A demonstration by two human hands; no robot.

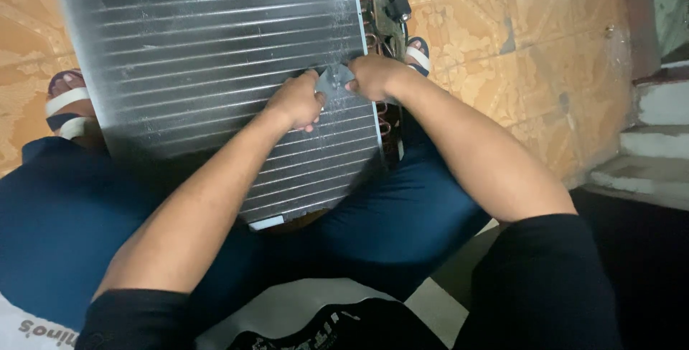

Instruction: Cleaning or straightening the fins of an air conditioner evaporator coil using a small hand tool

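Both hands pinch one small grey piece against the finned coil panel: left hand grip curled tight, right hand grip pressed together.

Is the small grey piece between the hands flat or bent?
Bent: the grey piece folds between left hand and right hand, over the finned coil.

Orange patterned floor tiles meet pale concrete steps at the right.

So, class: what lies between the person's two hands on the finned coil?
In the head view, a small grey piece sits between the left hand and right hand, over the finned coil.
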